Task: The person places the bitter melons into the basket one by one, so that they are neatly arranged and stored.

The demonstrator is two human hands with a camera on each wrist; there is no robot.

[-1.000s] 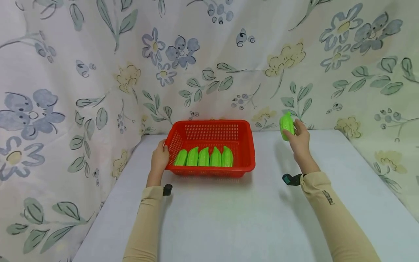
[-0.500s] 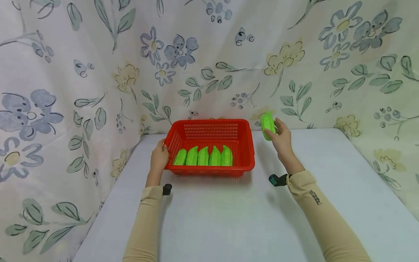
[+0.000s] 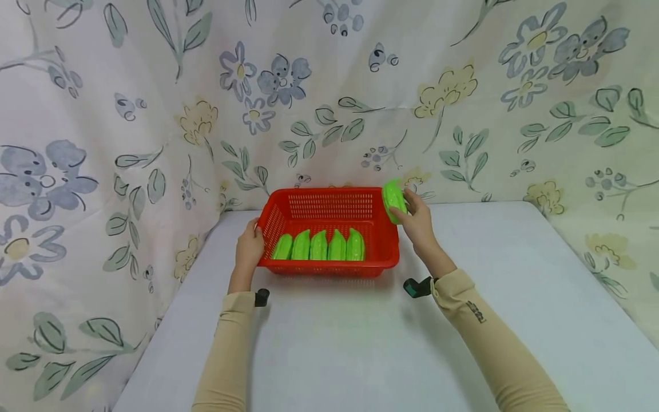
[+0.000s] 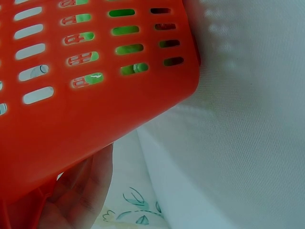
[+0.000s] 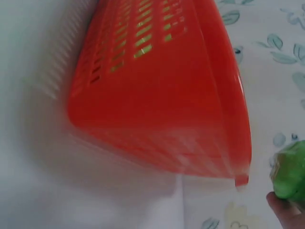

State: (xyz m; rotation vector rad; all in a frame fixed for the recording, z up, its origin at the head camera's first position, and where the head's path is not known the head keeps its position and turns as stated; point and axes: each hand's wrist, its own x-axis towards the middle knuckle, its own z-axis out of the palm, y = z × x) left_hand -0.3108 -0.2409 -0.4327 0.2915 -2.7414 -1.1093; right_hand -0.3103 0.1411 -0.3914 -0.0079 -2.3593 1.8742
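A red plastic basket (image 3: 383, 252) with slotted walls stands toward the back of the white table. My left hand (image 3: 250, 247) grips its left rim; in the left wrist view the fingers show beneath the red wall (image 4: 95, 119). Several bright green, ridged gourds (image 3: 319, 246) stand in a row along the basket's front side. Another such gourd (image 3: 393, 201) is held between the thumb and fingers of my right hand (image 3: 418, 222), overlapping the basket's back right corner in the head view. The right wrist view catches only part of this gourd (image 5: 289, 171) at its right edge.
The white table (image 3: 329, 343) stretches in front of and to the right of the basket. A curtain (image 3: 329, 91) with printed flowers hangs behind the table and along its left. A dark wrist camera (image 3: 417, 287) sits at the right cuff.
My right hand has carried the gourd leftward, from well right of the basket to its back right corner. My left hand stays at the rim, and the row of gourds looks unchanged.
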